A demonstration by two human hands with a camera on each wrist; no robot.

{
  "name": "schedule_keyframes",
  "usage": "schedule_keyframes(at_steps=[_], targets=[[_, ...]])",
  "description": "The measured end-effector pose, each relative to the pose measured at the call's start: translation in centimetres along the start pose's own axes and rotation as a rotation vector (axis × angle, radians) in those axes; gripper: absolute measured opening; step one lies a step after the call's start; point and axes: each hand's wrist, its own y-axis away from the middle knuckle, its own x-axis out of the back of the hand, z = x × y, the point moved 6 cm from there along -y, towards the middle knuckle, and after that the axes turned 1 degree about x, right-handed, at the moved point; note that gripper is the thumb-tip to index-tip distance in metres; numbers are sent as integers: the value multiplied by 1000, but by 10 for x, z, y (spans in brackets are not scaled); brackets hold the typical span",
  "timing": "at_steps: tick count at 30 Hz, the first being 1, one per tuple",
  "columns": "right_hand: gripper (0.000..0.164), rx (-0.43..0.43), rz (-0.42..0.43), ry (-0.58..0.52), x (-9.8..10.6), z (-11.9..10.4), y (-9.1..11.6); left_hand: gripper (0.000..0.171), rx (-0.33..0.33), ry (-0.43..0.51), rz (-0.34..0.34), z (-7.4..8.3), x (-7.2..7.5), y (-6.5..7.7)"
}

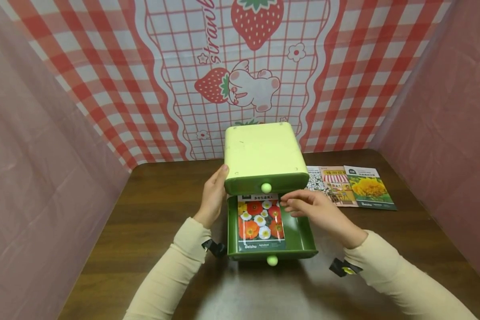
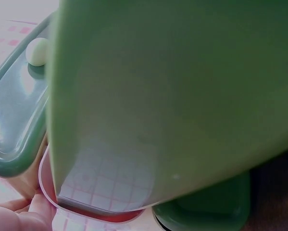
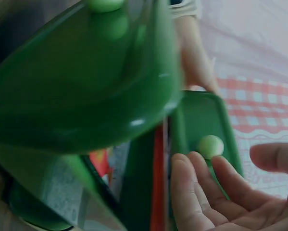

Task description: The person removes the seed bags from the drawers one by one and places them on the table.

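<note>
A small drawer box (image 1: 264,149) with a cream top and green drawers stands on the table. Its lower drawer (image 1: 300,235) is pulled out; the upper drawer front (image 1: 246,184) with a pale round knob is closed. In the open drawer lies a seed packet (image 1: 260,222) picturing red, orange and white flowers. My left hand (image 1: 214,195) rests against the box's left side, its thumb near the top edge. Over the drawer's right side, my right hand (image 1: 316,209) hovers beside the packet, fingers loosely bent, holding nothing in the right wrist view.
To the right of the box, several packets lie overlapping on the brown table (image 1: 164,213), among them a yellow-flower packet (image 1: 370,189) and one with a striped awning (image 1: 338,184). A red-and-white checked cloth (image 1: 104,66) hangs behind; pink cloth hangs at both sides.
</note>
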Motion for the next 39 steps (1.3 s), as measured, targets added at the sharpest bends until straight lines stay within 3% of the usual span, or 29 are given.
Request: schedule_keyframes(at_steps=[5,14,17,24,29,39], targets=[[41,48,-54,271,-12,8,-13,65,-2,0,4,0,0,0],[52,101,-81,624,-34,16,-27,63,-11,-1,1,-1,0,0],[58,107,-86,708,-39,19,-30,63,-10,1,4,-1,0,0],[66,207,-68,880,-46,21,-32,62,-6,9,9,0,0,0],[71,237,-68,943,-50,22,-32,62,-1,9,11,0,-1,1],[76,198,-101,879,-54,22,-32,62,5,8,16,-1,0,0]])
